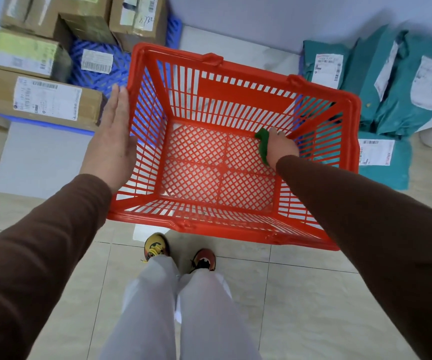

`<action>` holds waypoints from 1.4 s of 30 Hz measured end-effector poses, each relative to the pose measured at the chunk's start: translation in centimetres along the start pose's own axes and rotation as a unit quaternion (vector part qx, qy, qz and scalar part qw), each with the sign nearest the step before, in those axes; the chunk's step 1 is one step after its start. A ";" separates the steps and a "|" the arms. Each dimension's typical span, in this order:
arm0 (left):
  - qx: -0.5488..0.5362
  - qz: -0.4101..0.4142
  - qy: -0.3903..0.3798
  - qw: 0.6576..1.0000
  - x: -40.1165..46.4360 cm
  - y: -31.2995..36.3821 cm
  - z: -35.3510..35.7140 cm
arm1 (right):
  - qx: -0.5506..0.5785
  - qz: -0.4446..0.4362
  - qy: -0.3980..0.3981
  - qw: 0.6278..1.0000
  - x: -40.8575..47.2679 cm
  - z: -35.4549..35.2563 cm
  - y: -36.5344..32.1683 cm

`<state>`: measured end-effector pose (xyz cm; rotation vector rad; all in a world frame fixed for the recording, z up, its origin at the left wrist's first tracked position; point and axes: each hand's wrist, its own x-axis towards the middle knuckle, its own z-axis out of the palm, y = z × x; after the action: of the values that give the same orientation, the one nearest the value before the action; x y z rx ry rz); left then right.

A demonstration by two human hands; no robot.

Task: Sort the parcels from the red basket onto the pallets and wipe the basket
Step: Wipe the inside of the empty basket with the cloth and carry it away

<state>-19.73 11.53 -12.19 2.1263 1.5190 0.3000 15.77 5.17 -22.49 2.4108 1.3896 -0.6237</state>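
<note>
Red basket (235, 141) empty; left hand (111, 141) flat against its rim.

I count one red basket (235, 216), one green cloth (262, 141), six cardboard boxes (53, 100) on my left — four teal mailer bags (402, 100) on my right — and my two shoes (156, 246).

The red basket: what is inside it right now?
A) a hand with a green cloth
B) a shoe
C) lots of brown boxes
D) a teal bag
A: the right hand presses a green cloth into the red basket, which holds no parcels.
</note>
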 end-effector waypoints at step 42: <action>0.000 -0.004 0.000 1.000 0.0 0.2 0.1 | -0.199 -0.251 -0.276 0.906 -4.7 5.9 -4.3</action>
<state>-19.47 11.46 -12.20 2.1202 1.5262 0.2977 8.66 1.15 -25.43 1.4026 1.6633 -0.9410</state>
